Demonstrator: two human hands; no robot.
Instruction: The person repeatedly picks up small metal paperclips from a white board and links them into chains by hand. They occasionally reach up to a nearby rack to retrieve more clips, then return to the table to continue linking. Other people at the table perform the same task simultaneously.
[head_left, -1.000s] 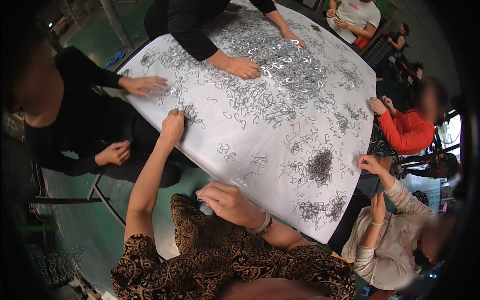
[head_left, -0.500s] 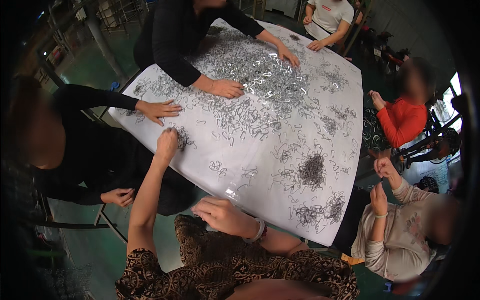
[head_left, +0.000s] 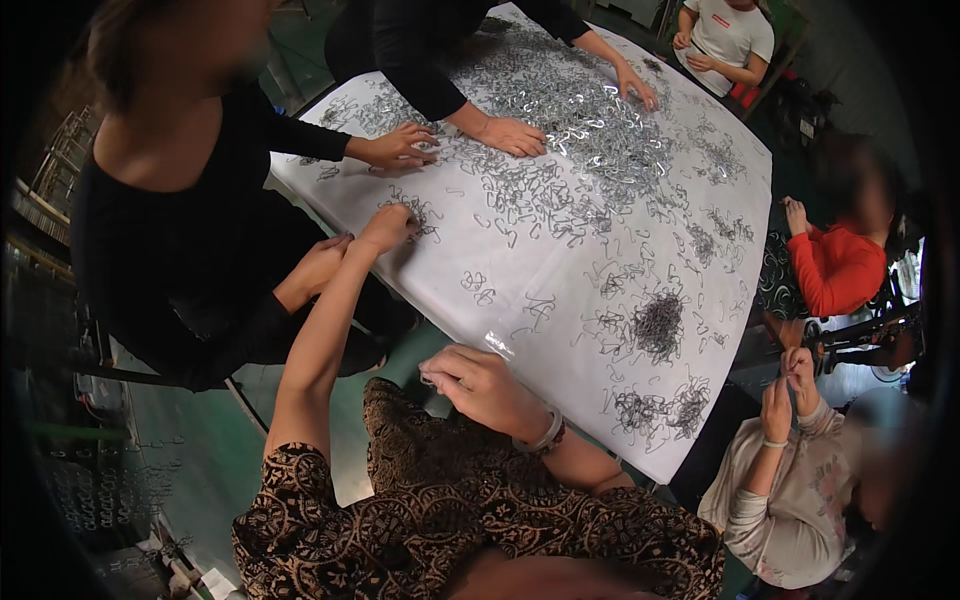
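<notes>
My left hand (head_left: 388,228) rests at the table's near-left side, its fingers closed at the edge of a small heap of dark wire hooks (head_left: 424,210). Whatever is between those fingertips is hidden. In front of my body, off the table's near edge, my right hand (head_left: 472,384) is closed in a pinch. A small grey metal piece (head_left: 429,378) shows at its fingertips, too small to tell its exact shape. A bracelet circles my right wrist. Sparse wire hooks (head_left: 478,288) lie on the white tabletop (head_left: 450,262) between my hands.
A broad spread of shiny S-shaped hooks (head_left: 570,130) covers the far middle. A dense dark heap (head_left: 658,326) lies to the right, with smaller clusters (head_left: 645,412) nearer. A co-worker's hand (head_left: 318,268) is beside my left forearm; several other people surround the table.
The view has shifted, so the table sits farther right and higher. The co-worker at left leans in, one hand now close to my left forearm. My left hand stays by the small heap.
</notes>
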